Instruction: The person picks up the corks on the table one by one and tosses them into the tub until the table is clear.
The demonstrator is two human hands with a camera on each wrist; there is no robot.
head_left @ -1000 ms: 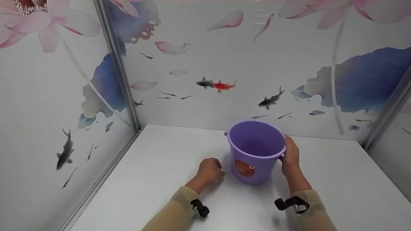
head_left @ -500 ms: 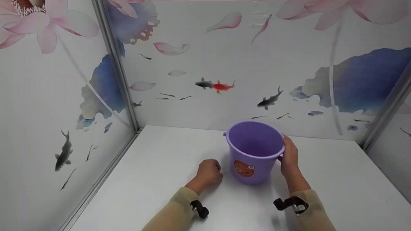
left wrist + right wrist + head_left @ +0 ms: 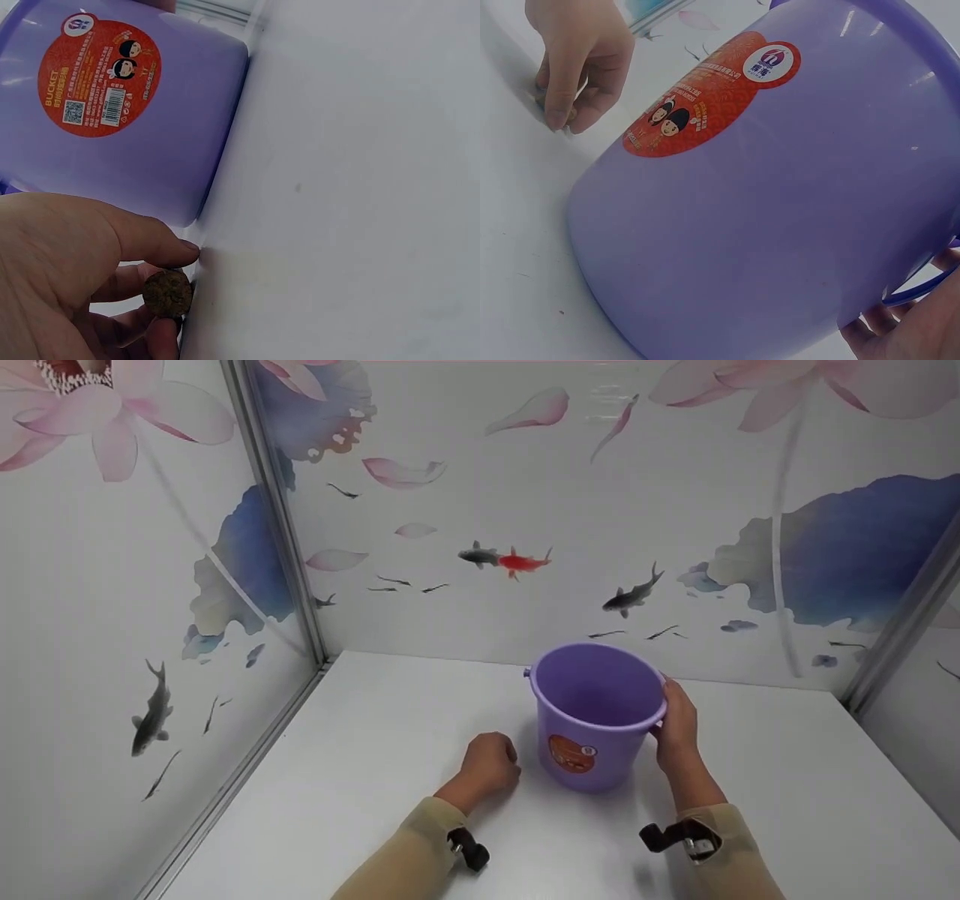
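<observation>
A purple plastic bucket (image 3: 589,757) stands upright on the white table, with a red label (image 3: 101,75) on its side. My right hand (image 3: 679,727) grips the bucket at its right side, just under the rim; in the right wrist view its fingers (image 3: 877,322) lie against the wall by the handle (image 3: 922,289). My left hand (image 3: 489,765) is low over the table, left of the bucket and apart from it. Between its thumb and fingers it pinches a small round brown lump (image 3: 167,292) with a rough, mottled face, mostly hidden in the head view.
The white tabletop (image 3: 360,750) runs to a back wall (image 3: 420,622) and a left wall (image 3: 75,622), both printed with lotus flowers and fish. A metal strip (image 3: 281,510) marks the left corner. Black camera mounts (image 3: 469,849) sit on both wrists.
The left hand's fingers have drawn in slightly and the hand has shifted a little away from the bucket. Right hand and bucket stay where they were.
</observation>
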